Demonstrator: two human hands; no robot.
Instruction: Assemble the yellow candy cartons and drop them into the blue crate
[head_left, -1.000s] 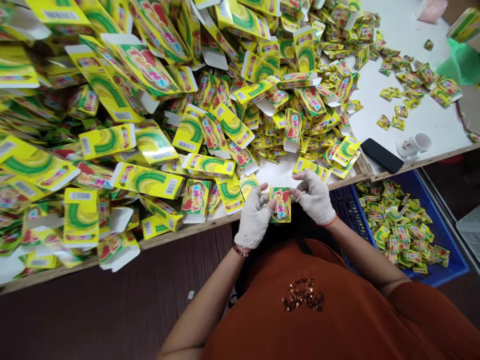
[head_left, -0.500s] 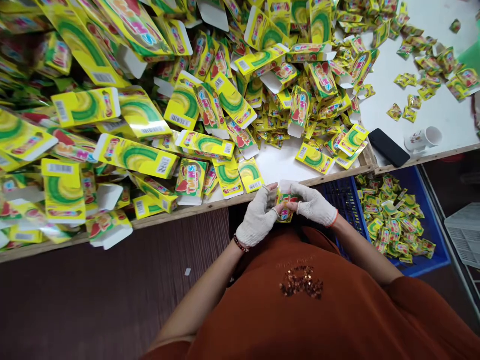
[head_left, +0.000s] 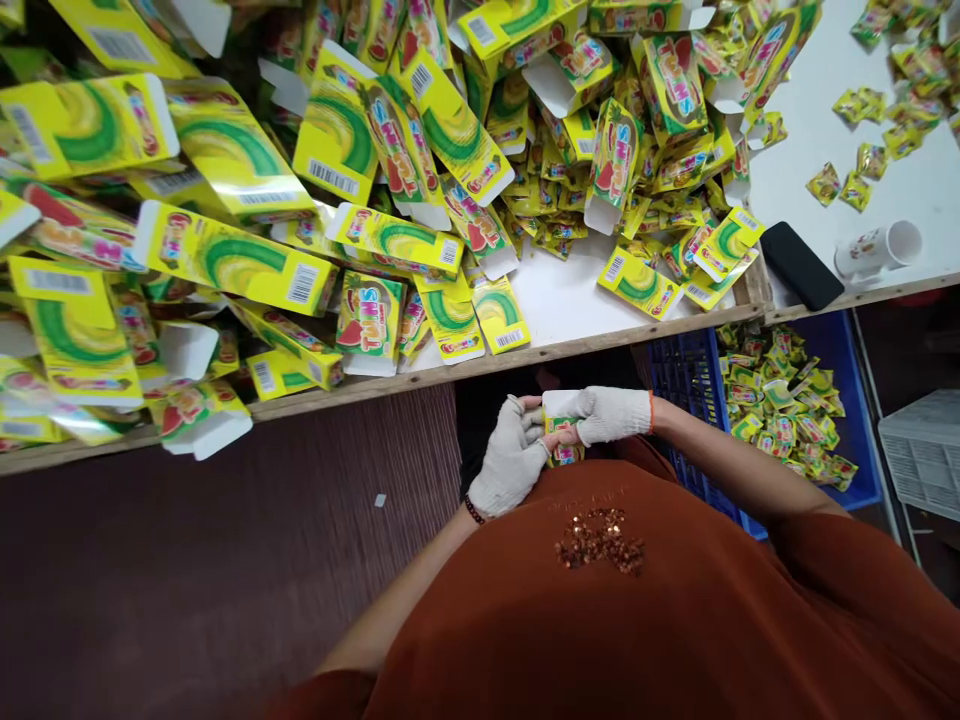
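Note:
Between my two gloved hands, below the table edge and close to my body, is a small yellow-green candy box [head_left: 564, 455] with a white flap at its top. My left hand [head_left: 513, 458] grips the box's left side, fingers curled and thumb on the front. On the other side, my right hand [head_left: 609, 416] is closed on the box, its fingers across the upper part and covering much of the print. Both white gloves leave some fingertips bare. A heap of similar boxes [head_left: 238, 258] lies on the table beyond, several with open white flaps.
The white table [head_left: 551, 300] has a wooden front edge. Small wrapped candies [head_left: 871, 160], a black phone [head_left: 801, 266] and a white cup [head_left: 879, 250] are at the right. Below stands a blue crate [head_left: 862, 440] with candy packets, beside a grey crate [head_left: 922, 450].
The view has shifted, so the table and boxes appear higher and larger. Both hands still hold the box, now lower in view, and my right hand's fingers lie flatter across its top.

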